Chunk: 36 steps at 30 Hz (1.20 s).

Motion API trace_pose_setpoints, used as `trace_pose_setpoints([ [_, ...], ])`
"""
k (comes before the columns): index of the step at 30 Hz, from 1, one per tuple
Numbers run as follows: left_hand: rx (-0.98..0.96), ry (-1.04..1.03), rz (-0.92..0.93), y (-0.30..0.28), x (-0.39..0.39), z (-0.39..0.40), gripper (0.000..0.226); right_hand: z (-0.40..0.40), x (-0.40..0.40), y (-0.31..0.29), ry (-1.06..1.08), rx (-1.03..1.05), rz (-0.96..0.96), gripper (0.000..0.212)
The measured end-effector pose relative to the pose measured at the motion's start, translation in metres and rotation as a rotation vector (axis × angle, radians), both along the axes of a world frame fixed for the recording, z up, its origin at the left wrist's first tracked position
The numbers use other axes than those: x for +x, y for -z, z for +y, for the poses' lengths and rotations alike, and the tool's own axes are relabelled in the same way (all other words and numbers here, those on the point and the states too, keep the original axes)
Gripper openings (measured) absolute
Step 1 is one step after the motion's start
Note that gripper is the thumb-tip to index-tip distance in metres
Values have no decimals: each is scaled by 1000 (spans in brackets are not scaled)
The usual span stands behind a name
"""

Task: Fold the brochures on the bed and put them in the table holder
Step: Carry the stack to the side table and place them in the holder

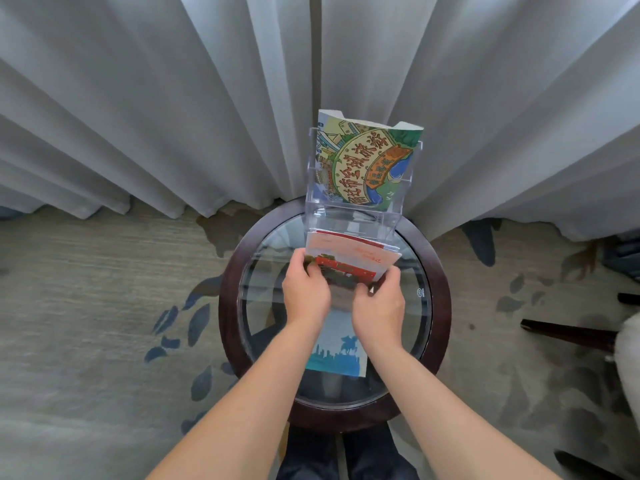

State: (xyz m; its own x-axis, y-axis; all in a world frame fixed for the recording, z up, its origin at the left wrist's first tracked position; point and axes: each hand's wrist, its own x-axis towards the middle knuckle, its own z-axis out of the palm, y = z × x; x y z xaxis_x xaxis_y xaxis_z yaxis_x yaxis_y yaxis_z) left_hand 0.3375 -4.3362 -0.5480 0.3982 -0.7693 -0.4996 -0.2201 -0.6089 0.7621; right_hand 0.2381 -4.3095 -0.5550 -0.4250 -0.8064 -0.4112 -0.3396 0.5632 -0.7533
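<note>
Head view: both hands pinch the folded red brochure (349, 259) by its near edge, left hand (306, 289) and right hand (379, 306), at the clear holder (353, 216) front slot. It looks light, floppy and easily creased; side edges suit gripping. The fingers beneath are hidden, and a blue brochure (337, 355) lies on the glass surface (408, 271).

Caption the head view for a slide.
Both hands, left hand and right hand, hold a red-and-white brochure before the clear holder on the round glass table.
</note>
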Motion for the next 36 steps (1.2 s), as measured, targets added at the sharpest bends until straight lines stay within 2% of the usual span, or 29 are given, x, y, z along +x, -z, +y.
trace_pose_setpoints([
  [5,-19,-14,24,-12,2,0,26,3,2,-11,-4,-93,9,25],
  [10,11,53,77,-10,3,9,44,13,1,-5,-39,-49,15,37],
  [13,1,41,82,-12,1,9,40,15,2,-4,-47,-28,11,43],
  [17,-27,22,44,-18,-5,3,26,12,5,-8,-24,-40,5,38],
  [20,-49,10,35,-27,-7,-1,23,9,0,-13,-39,-67,15,37],
  [26,27,86,40,-24,-7,2,44,10,-4,-11,-73,-23,22,53],
  [36,-1,96,-65,-2,4,9,22,5,-7,2,-82,97,32,29],
])
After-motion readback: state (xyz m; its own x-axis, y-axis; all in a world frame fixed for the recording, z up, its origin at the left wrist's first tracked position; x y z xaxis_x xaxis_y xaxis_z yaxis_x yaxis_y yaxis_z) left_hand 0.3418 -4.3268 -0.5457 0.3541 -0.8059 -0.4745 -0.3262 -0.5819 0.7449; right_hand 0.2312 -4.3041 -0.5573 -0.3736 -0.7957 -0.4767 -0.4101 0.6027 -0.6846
